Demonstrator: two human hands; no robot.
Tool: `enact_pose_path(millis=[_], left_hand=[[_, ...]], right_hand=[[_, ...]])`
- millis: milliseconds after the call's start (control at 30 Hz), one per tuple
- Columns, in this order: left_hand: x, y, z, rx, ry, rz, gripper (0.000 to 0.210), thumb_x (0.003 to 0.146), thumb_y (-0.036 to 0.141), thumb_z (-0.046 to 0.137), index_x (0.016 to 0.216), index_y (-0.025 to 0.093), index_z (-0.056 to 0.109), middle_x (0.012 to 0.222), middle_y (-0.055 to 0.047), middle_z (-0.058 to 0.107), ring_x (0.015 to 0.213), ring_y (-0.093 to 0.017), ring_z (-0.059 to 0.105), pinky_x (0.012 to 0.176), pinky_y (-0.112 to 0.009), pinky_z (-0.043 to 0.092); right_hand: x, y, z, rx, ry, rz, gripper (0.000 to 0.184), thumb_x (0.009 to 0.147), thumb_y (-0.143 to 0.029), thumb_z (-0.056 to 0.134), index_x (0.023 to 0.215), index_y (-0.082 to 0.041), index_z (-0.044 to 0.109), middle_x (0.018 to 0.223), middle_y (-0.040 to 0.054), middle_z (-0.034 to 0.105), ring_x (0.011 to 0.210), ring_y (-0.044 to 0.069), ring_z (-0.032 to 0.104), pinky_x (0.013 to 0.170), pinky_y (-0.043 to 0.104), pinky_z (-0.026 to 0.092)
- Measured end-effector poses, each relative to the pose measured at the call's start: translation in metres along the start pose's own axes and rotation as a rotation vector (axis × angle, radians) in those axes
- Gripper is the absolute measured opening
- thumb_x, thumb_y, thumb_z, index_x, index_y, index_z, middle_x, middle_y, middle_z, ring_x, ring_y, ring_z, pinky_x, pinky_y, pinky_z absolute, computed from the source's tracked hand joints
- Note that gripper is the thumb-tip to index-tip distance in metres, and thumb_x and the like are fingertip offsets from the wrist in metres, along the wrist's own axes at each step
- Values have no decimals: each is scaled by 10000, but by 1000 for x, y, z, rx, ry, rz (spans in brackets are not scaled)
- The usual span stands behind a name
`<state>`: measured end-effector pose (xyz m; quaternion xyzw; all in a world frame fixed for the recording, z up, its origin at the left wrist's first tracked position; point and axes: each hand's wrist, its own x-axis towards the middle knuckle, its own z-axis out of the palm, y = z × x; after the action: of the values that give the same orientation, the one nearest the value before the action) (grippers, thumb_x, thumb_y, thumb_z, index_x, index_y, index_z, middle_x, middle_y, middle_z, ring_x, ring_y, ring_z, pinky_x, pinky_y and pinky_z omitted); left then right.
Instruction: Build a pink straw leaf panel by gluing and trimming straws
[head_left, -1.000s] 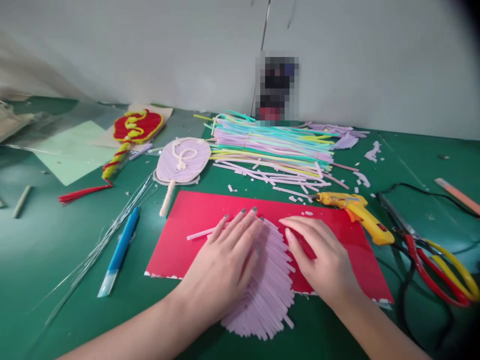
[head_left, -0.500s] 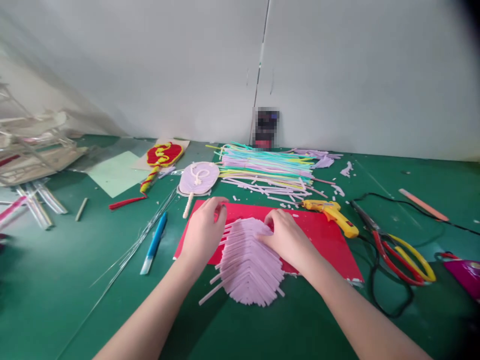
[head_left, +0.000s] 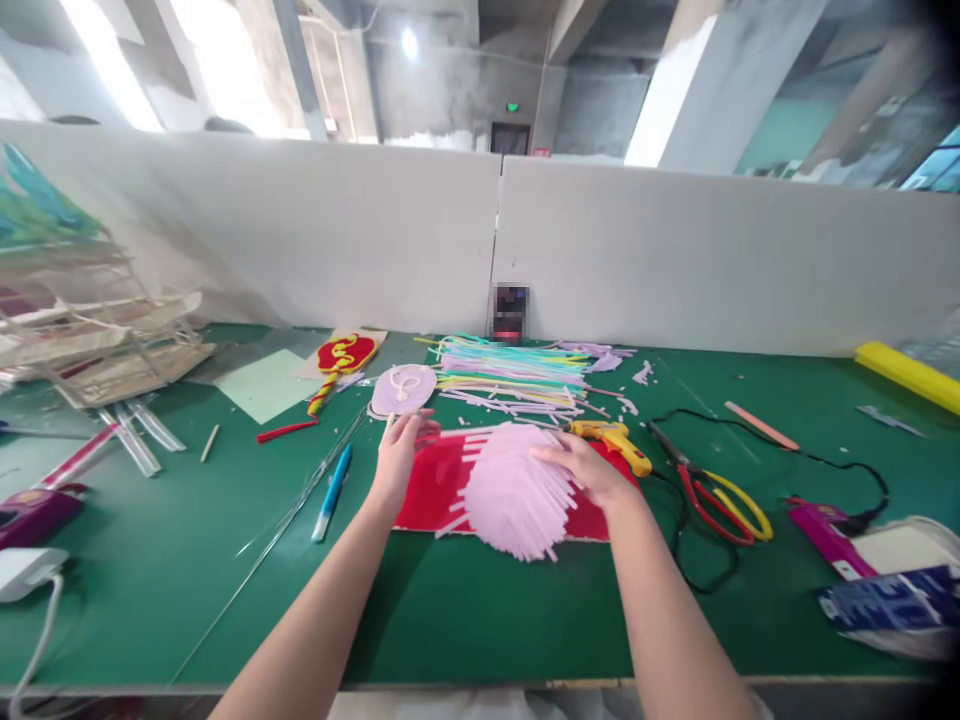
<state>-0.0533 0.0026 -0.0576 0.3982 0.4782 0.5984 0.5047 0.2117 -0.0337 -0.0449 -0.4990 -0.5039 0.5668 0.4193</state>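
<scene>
A pale lilac leaf-shaped piece [head_left: 514, 495], built from many fuzzy pipe-cleaner strips with loose ends along its edges, is over a red sheet [head_left: 435, 490]. My right hand [head_left: 585, 465] grips its upper right edge, thumb on top and the other fingers partly hidden. Left of the piece, my left hand [head_left: 405, 450] has its fingers loosely bent and apart, with nothing visible in them. Just beyond that hand lies a small round lilac fan [head_left: 405, 388] with a white looped cord. A bundle of coloured pipe cleaners [head_left: 517, 365] lies behind the piece.
Right of the sheet are a yellow glue gun [head_left: 615, 445] and red-and-yellow-handled scissors [head_left: 712, 495]. A blue pen-like tool [head_left: 332, 492] and thin wires [head_left: 262, 540] lie left. Farther back is a red-yellow fan [head_left: 345, 355]. A white partition [head_left: 300, 240] stands behind.
The view has tilted up and shows more of the room. The lilac piece has turned in my right hand and its central ridge shows less. My left hand is now farther from its edge.
</scene>
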Motion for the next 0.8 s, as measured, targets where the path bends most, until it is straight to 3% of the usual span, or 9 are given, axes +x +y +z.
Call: enact_pose_path(millis=[167, 300, 400, 467, 567, 667, 800], left_hand=[[6, -2, 2, -168, -139, -346, 376, 913, 427, 419, 1005, 118, 611, 864, -132, 724, 808, -215, 697, 804, -343, 519], [-5, -2, 10, -175, -328, -513, 409, 920, 461, 446, 1048, 102, 592, 861, -155, 718, 836, -246, 707, 869, -379, 514], [-14, 0, 13, -191, -407, -464, 302, 866, 311, 599, 1086, 107, 568, 966, -164, 714, 960, -258, 687, 933, -386, 490], [-17, 2, 13, -185, -397, -390, 306, 791, 192, 687, 1066, 125, 572, 965, -128, 719, 957, -235, 688, 925, -351, 500], [-13, 0, 10, -213, -318, -306, 347, 695, 108, 755, 998, 156, 592, 810, -27, 717, 808, -155, 700, 828, -263, 539], [-6, -3, 6, -242, -257, -276, 321, 642, 106, 790, 895, 163, 601, 679, 32, 671, 605, -89, 655, 625, -170, 536], [-5, -1, 5, -284, -189, -330, 193, 705, 193, 763, 821, 162, 612, 591, 45, 616, 441, -64, 563, 439, -147, 453]], right_hand=[[14, 6, 9, 500, 199, -157, 280, 674, -340, 756, 937, -260, 700, 1034, -4, 715, 990, 204, 646, 860, 304, 506], [26, 13, 23, 700, 256, -209, 347, 637, -281, 796, 959, -246, 672, 996, -9, 714, 872, 153, 667, 730, 245, 541], [28, 15, 32, 721, 211, -205, 411, 599, -230, 821, 972, -237, 648, 930, -20, 717, 801, 145, 672, 689, 251, 555], [26, 15, 36, 715, 170, -210, 465, 580, -205, 829, 1002, -240, 637, 953, -20, 719, 843, 152, 673, 721, 261, 557], [22, 15, 41, 661, 112, -166, 482, 553, -194, 839, 993, -228, 645, 956, -9, 729, 863, 168, 678, 738, 271, 550], [16, 16, 44, 573, 50, -38, 398, 566, -260, 837, 923, -190, 676, 895, 23, 745, 826, 200, 692, 731, 305, 549], [13, 18, 48, 499, -13, 14, 405, 595, -308, 823, 957, -186, 687, 981, 47, 744, 937, 242, 686, 831, 365, 535]])
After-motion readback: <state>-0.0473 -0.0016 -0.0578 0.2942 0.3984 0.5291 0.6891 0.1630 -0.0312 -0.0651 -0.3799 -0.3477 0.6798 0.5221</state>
